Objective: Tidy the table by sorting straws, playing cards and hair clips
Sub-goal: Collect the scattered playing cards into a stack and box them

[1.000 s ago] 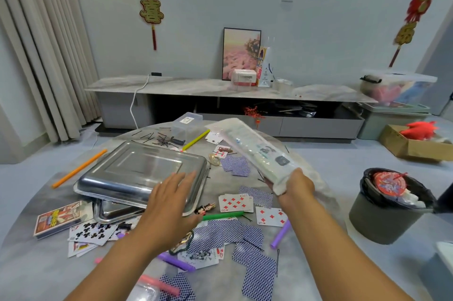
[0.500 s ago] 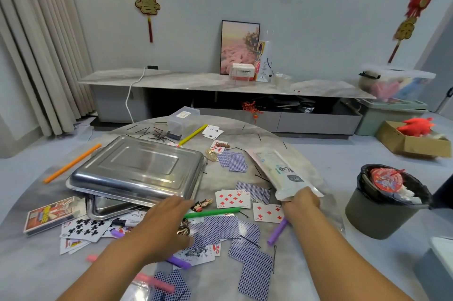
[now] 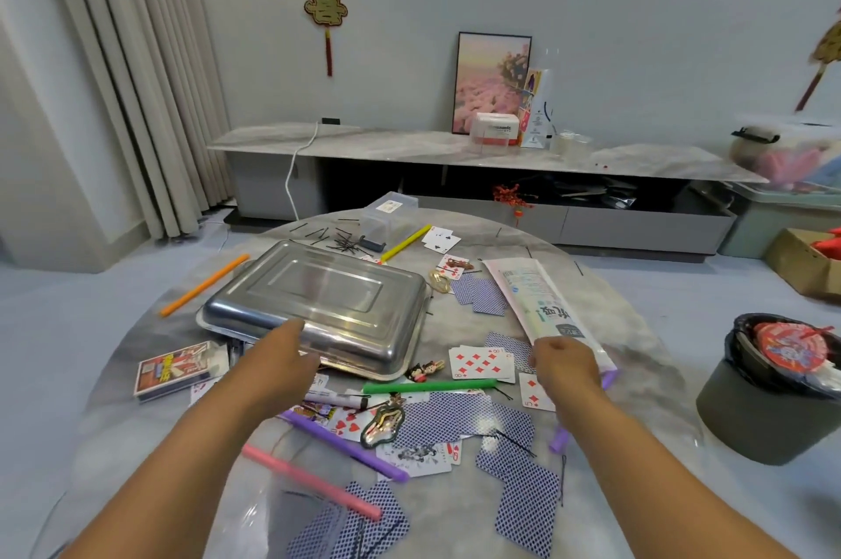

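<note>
My right hand (image 3: 564,365) grips the near end of a long white straw packet (image 3: 532,299), which lies flat on the round table (image 3: 628,331). My left hand (image 3: 277,358) hovers at the front edge of an upturned steel tray (image 3: 318,299), fingers relaxed and holding nothing. Straws lie scattered: green (image 3: 428,386), purple (image 3: 346,444), pink (image 3: 314,483), orange (image 3: 205,284), yellow (image 3: 406,242). Playing cards (image 3: 482,363) lie face up and face down across the table. A decorated hair clip (image 3: 384,424) and a cartoon clip (image 3: 423,369) sit among them. Black hairpins (image 3: 343,242) lie at the back.
A card box (image 3: 175,369) lies at the left of the table. A small clear container (image 3: 387,215) stands at the back. A lined bin (image 3: 773,385) full of rubbish stands on the floor to the right. A low TV cabinet (image 3: 455,176) runs along the wall.
My right hand lowered the straw packet from up in the air onto the table. My left hand drew back from over the tray to its front edge.
</note>
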Available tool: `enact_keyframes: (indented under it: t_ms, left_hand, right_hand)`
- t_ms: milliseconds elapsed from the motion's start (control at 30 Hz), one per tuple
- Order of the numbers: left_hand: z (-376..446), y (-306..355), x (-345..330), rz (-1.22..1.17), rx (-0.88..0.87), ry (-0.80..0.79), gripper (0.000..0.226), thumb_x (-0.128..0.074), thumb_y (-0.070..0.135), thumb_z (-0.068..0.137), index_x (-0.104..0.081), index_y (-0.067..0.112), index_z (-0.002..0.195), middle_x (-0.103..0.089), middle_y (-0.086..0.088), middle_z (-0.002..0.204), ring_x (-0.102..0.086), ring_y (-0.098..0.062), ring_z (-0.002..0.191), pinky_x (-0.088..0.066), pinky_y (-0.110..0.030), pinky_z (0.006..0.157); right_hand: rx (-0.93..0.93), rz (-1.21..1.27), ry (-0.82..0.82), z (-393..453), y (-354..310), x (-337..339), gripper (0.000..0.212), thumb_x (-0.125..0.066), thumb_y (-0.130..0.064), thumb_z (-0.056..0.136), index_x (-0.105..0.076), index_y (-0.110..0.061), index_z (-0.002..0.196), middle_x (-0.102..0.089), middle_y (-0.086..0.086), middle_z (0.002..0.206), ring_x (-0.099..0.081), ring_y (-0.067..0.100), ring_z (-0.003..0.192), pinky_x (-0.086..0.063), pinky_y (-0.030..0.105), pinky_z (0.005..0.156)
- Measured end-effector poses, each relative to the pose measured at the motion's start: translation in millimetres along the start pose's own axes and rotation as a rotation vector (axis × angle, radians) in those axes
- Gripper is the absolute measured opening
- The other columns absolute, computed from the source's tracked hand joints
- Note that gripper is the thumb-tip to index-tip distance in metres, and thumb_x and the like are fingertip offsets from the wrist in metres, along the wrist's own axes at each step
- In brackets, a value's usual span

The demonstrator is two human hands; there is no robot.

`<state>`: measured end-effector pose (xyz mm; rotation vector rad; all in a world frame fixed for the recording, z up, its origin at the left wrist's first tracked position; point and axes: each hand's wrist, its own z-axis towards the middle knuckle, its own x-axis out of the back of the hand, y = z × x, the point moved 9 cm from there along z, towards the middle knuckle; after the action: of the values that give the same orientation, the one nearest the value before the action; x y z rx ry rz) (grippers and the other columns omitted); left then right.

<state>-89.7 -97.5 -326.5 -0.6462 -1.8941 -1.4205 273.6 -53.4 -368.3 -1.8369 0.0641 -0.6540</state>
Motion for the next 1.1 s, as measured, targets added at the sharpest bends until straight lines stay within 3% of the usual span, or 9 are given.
enact_keyframes:
  t_ms: [133,233,333,467,633,733,867,967,1100]
  left_hand:
    - [11.5,-23.7,-0.2,-0.528,0.223,0.046,0.030,-0.048,0.000,0.095,-0.052,-0.006,0.123,-0.057,-0.011,0.084,-0.057,-0.026,0.077,-0.052,-0.040,0.069]
    - [5.8,-32.7,-13.9,-0.960,0.398,0.015,0.033,-0.044,-0.004,0.098,-0.043,-0.012,0.130,-0.060,-0.023,0.108,-0.063,-0.029,0.089,-0.050,-0.036,0.066]
    - [7.0,-39.1,-15.2,-1.063,0.454,0.041,0.035,-0.040,-0.005,0.099,-0.039,-0.009,0.133,-0.056,-0.025,0.114,-0.062,-0.026,0.083,-0.056,-0.035,0.060]
    - [17.6,-50.4,7.0,-0.926,0.416,0.121,0.037,-0.039,-0.011,0.096,-0.042,-0.010,0.133,-0.052,-0.016,0.091,-0.064,-0.033,0.096,-0.057,-0.036,0.077]
    - [15.5,-61.1,28.7,-0.503,0.290,0.053,0.037,-0.044,-0.009,0.095,-0.055,0.006,0.127,-0.060,-0.014,0.091,-0.058,-0.019,0.071,-0.054,-0.029,0.062]
    - [14.0,-75.8,29.6,-0.217,0.272,-0.005,0.030,-0.051,-0.007,0.091,-0.063,0.007,0.115,-0.062,-0.013,0.084,-0.063,-0.027,0.073,-0.053,-0.033,0.064]
    - [6.2,-79.1,29.3,0.094,0.254,-0.086,0.020,-0.053,-0.003,0.091,-0.067,0.010,0.097,-0.067,-0.014,0.097,-0.067,-0.032,0.092,-0.057,-0.038,0.077]
    - [1.9,-82.7,23.2,0.216,0.271,-0.170,0.023,-0.054,-0.001,0.093,-0.065,0.004,0.111,-0.066,-0.015,0.111,-0.068,-0.030,0.099,-0.057,-0.039,0.082]
    - [3.7,-78.1,27.4,0.149,0.254,-0.112,0.022,-0.051,0.002,0.094,-0.064,0.004,0.112,-0.067,-0.010,0.097,-0.067,-0.026,0.084,-0.058,-0.036,0.076]
  right_hand:
    - [0.071,-0.064,-0.372,-42.0,-17.3,-73.2,0.014,-0.053,-0.012,0.098,-0.067,-0.016,0.096,-0.069,0.006,0.090,-0.058,0.012,0.060,-0.038,0.021,0.045]
    - [0.192,-0.192,-0.495,-64.0,-23.7,-108.4,0.012,-0.056,-0.012,0.097,-0.066,-0.019,0.098,-0.065,0.001,0.086,-0.061,0.010,0.058,-0.043,0.020,0.047]
    - [0.424,-0.402,-0.566,-83.8,-30.7,-133.5,0.007,-0.065,-0.019,0.093,-0.068,-0.022,0.098,-0.064,-0.007,0.086,-0.062,0.009,0.078,-0.044,0.014,0.060]
    - [0.596,-0.661,-0.722,-122.2,-23.8,-167.1,0.017,-0.077,-0.038,0.078,-0.067,-0.027,0.086,-0.065,-0.010,0.088,-0.061,0.010,0.081,-0.051,0.029,0.068]
    - [0.684,-0.809,-0.633,-147.7,-18.7,-182.1,0.031,-0.075,-0.051,0.076,-0.062,-0.024,0.085,-0.052,-0.007,0.093,-0.055,0.013,0.081,-0.043,0.029,0.064]
    - [0.710,-0.867,-0.627,-159.3,-18.6,-184.4,0.038,-0.069,-0.058,0.079,-0.060,-0.024,0.095,-0.049,-0.005,0.100,-0.052,0.014,0.086,-0.045,0.030,0.070]
    - [0.659,-0.893,-0.687,-173.6,-15.6,-187.8,0.043,-0.065,-0.051,0.083,-0.055,-0.027,0.117,-0.048,-0.002,0.114,-0.052,0.018,0.096,-0.047,0.034,0.080]
    - [0.634,-0.905,-0.751,-180.4,-12.1,-188.4,0.054,-0.065,-0.047,0.084,-0.047,-0.030,0.131,-0.046,-0.002,0.123,-0.053,0.020,0.102,-0.044,0.034,0.079]
    - [0.617,-0.912,-0.791,-183.5,-7.0,-187.2,0.058,-0.070,-0.041,0.082,-0.044,-0.032,0.133,-0.045,-0.002,0.126,-0.054,0.022,0.105,-0.048,0.038,0.089]
